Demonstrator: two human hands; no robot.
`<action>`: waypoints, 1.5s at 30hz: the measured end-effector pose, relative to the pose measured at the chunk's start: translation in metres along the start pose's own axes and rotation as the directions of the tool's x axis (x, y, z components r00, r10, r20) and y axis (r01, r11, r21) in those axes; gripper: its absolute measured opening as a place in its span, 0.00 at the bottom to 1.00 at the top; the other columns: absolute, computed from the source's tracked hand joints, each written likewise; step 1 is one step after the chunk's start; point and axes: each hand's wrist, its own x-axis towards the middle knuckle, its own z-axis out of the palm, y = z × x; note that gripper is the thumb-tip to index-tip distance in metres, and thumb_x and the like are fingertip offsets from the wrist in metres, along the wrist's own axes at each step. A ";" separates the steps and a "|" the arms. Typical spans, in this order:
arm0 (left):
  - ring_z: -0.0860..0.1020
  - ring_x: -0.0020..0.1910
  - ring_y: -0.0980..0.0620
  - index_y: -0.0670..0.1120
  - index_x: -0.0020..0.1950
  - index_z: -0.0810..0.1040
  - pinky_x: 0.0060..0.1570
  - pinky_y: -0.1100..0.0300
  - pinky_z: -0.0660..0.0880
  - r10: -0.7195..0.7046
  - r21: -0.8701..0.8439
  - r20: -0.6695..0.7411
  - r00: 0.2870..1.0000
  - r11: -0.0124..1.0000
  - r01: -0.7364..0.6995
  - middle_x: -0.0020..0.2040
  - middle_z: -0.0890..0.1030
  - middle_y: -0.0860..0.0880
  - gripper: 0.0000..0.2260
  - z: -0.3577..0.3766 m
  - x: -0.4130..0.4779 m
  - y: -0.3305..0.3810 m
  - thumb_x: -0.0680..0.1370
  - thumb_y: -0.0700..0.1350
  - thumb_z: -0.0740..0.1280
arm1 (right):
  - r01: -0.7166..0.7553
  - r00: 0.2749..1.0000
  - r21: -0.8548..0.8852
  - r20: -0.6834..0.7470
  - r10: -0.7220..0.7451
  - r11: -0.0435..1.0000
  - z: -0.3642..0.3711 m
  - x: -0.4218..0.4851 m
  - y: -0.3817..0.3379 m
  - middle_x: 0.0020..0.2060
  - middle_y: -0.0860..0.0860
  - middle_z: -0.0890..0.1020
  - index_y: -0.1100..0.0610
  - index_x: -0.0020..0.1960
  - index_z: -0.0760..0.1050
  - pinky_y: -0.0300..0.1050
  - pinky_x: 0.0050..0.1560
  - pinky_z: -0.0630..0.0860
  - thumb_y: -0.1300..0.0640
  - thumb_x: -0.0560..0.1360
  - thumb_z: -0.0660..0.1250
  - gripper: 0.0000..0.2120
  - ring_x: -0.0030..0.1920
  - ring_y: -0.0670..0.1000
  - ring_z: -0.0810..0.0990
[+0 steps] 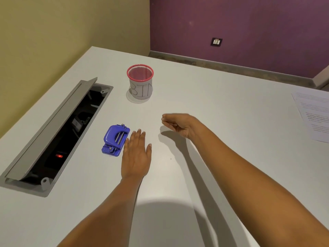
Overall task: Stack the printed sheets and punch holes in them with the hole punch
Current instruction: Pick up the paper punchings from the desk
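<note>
A blue hole punch (115, 139) lies on the white table (222, 107), left of centre. My left hand (136, 154) rests flat, palm down, just right of the punch, its little finger almost touching it; it holds nothing. My right hand (179, 124) hovers a little above the table further right, fingers loosely curled with nothing visible in them. Printed sheets (315, 113) lie fanned at the table's right edge, far from both hands and partly cut off by the frame.
A red mesh cup (140, 82) with a paper label reading "BIN" stands behind the punch. An open cable hatch (53, 136) with a raised grey lid is sunk into the table at the left. A yellow wall and a purple wall stand behind.
</note>
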 end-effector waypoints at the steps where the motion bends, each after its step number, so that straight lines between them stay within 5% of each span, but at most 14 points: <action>1: 0.53 0.76 0.51 0.45 0.75 0.56 0.75 0.55 0.47 0.002 0.005 0.001 1.000 1.000 -0.002 0.76 0.58 0.48 0.22 0.000 0.000 0.000 0.81 0.50 0.50 | 0.053 0.999 -0.050 -0.012 -0.053 0.997 0.008 0.005 -0.010 0.29 0.55 0.79 0.66 0.37 0.77 0.35 0.37 0.80 0.71 0.71 0.66 0.04 0.27 0.47 0.80; 4: 0.53 0.76 0.51 0.45 0.75 0.56 0.75 0.55 0.47 0.003 0.006 0.000 1.000 1.000 -0.003 0.76 0.57 0.48 0.22 -0.001 0.000 0.000 0.81 0.49 0.50 | 0.239 0.961 -0.214 -0.088 -0.263 0.947 0.037 0.016 -0.047 0.36 0.58 0.79 0.70 0.47 0.78 0.46 0.52 0.80 0.71 0.67 0.69 0.08 0.36 0.52 0.79; 10: 0.52 0.76 0.52 0.46 0.75 0.56 0.75 0.56 0.47 -0.003 0.009 -0.014 1.000 1.000 0.003 0.77 0.56 0.50 0.22 0.003 0.000 -0.002 0.81 0.50 0.50 | 0.378 0.853 -0.554 -0.102 -0.511 0.742 0.089 0.047 -0.106 0.42 0.55 0.82 0.62 0.40 0.81 0.43 0.49 0.79 0.66 0.70 0.69 0.03 0.45 0.54 0.81; 13: 0.52 0.76 0.53 0.47 0.75 0.55 0.74 0.57 0.45 -0.004 0.016 -0.023 1.000 1.000 0.005 0.77 0.56 0.50 0.23 0.003 -0.001 -0.001 0.81 0.50 0.49 | 0.383 0.825 -0.651 -0.078 -0.559 0.655 0.102 0.061 -0.116 0.49 0.56 0.84 0.63 0.47 0.83 0.47 0.53 0.79 0.67 0.72 0.67 0.07 0.51 0.56 0.81; 20: 0.51 0.76 0.53 0.47 0.75 0.55 0.74 0.58 0.44 -0.006 0.001 -0.027 1.000 1.000 0.006 0.77 0.55 0.50 0.23 0.003 0.000 0.000 0.81 0.50 0.49 | 0.391 0.742 -0.756 -0.079 -0.665 0.525 0.106 0.079 -0.121 0.47 0.54 0.84 0.60 0.45 0.82 0.43 0.48 0.80 0.67 0.71 0.68 0.06 0.47 0.51 0.82; 26: 0.52 0.76 0.53 0.47 0.75 0.55 0.74 0.57 0.46 -0.007 0.016 -0.021 1.000 1.000 0.007 0.77 0.56 0.50 0.22 0.003 0.000 -0.001 0.81 0.50 0.49 | 0.450 0.766 -0.649 -0.073 -0.639 0.613 0.093 0.071 -0.109 0.47 0.55 0.84 0.60 0.45 0.82 0.47 0.52 0.80 0.67 0.71 0.69 0.05 0.49 0.53 0.81; 33: 0.53 0.76 0.52 0.45 0.75 0.57 0.74 0.55 0.47 0.000 0.029 -0.015 1.000 1.000 0.001 0.76 0.58 0.49 0.22 0.001 0.000 0.000 0.81 0.50 0.50 | 0.430 0.878 -0.344 -0.057 -0.475 0.835 0.034 0.037 -0.035 0.38 0.55 0.80 0.65 0.48 0.80 0.43 0.51 0.79 0.66 0.71 0.69 0.06 0.36 0.50 0.78; 38: 0.54 0.76 0.50 0.45 0.74 0.58 0.74 0.54 0.48 0.002 0.036 -0.011 1.000 0.999 -0.002 0.76 0.59 0.48 0.22 0.001 0.000 0.001 0.81 0.49 0.51 | 0.273 0.950 -0.644 0.065 -0.304 0.714 -0.022 -0.002 0.034 0.24 0.44 0.79 0.60 0.41 0.82 0.26 0.28 0.71 0.61 0.70 0.72 0.02 0.25 0.42 0.75; 45: 0.55 0.76 0.50 0.45 0.74 0.58 0.75 0.53 0.50 0.004 0.029 0.004 1.000 1.000 -0.004 0.76 0.59 0.47 0.22 0.000 0.002 0.001 0.81 0.49 0.52 | 0.284 0.955 -0.768 0.172 -0.242 0.575 -0.054 -0.036 0.073 0.31 0.51 0.80 0.62 0.43 0.81 0.22 0.31 0.70 0.66 0.70 0.70 0.03 0.26 0.34 0.76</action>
